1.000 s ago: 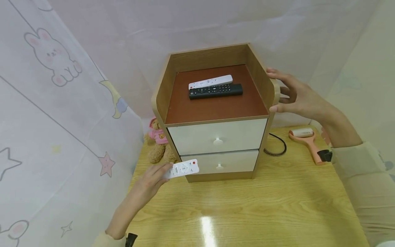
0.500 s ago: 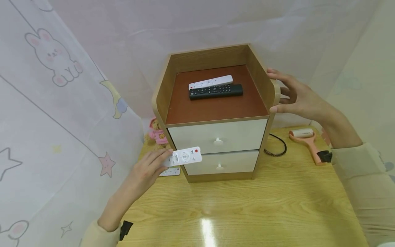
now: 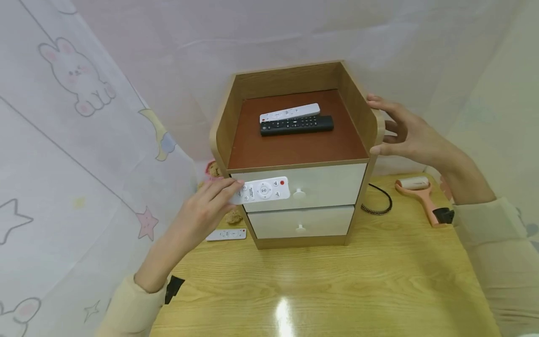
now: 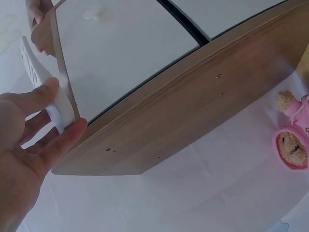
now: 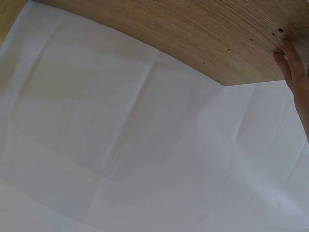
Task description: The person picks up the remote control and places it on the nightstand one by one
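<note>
Between the thumb and fingers of my left hand (image 3: 200, 215) is a white remote control (image 3: 266, 189), its red button at the far end. It is held in front of the upper drawer of a small wooden cabinet (image 3: 299, 152). In the left wrist view the same remote control (image 4: 60, 108) appears edge-on beside the cabinet's front. My right hand (image 3: 414, 133) rests on the cabinet's right side panel, thumb at the front edge and fingers spread. Two remotes lie side by side on the brown top: a white remote (image 3: 290, 112) and a black remote (image 3: 296, 125).
Another white remote (image 3: 227, 235) lies on the wooden table (image 3: 328, 281) left of the cabinet. Behind my left hand sits a teddy bear (image 3: 214, 169) in pink, partly hidden. To the right are a coiled black cord (image 3: 379, 211) and an orange lint roller (image 3: 421, 196).
My left hand has lifted the white remote up and to the right, from the lower drawer's level to the upper drawer's. The remote on the table has come into sight. My right hand stays put.
</note>
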`<state>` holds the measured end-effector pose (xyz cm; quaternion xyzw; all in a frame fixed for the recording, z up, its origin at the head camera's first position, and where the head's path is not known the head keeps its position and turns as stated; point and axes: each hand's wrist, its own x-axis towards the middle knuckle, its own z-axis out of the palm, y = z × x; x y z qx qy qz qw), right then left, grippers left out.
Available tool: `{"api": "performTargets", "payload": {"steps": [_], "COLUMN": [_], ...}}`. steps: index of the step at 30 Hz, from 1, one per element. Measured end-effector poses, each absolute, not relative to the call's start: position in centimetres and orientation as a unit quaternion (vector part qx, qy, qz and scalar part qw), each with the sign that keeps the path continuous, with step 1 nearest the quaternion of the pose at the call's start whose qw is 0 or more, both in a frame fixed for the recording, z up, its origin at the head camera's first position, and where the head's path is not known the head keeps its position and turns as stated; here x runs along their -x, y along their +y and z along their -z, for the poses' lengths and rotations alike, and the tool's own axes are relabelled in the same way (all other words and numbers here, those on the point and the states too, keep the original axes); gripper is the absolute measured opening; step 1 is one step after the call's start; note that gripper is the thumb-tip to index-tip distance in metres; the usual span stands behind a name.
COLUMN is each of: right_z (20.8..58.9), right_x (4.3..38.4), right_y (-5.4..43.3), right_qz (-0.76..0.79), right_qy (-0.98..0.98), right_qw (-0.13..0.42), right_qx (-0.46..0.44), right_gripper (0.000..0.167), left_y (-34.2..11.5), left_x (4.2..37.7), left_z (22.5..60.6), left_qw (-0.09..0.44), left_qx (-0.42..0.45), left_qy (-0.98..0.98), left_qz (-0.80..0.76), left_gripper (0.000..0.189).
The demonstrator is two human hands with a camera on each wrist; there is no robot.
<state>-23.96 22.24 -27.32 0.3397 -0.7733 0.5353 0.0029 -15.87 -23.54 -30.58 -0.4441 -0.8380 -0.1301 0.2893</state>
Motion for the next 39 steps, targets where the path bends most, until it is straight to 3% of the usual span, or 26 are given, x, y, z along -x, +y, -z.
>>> {"api": "performTargets", "payload": {"steps": [11,39], "right_z": [27.5,27.5], "right_x": [24.0,23.9], "right_y": [22.3,22.1], "right_qz": [-0.536,-0.543], "right_qy": [-0.775,-0.771], "right_qw": [0.005,0.0], "right_qx": [-0.335,-0.333], "right_gripper": [0.093,0.092], "left_y": [-21.4,-17.2], "left_x": [17.4,22.8], "left_z": [28.3,25.7], "left_qw": [0.31,0.23], "left_qx": [0.428,0.413], "left_qy": [-0.834,-0.866], "left_qz": [0.158,0.163], "left_gripper": [0.052,0.046]}}
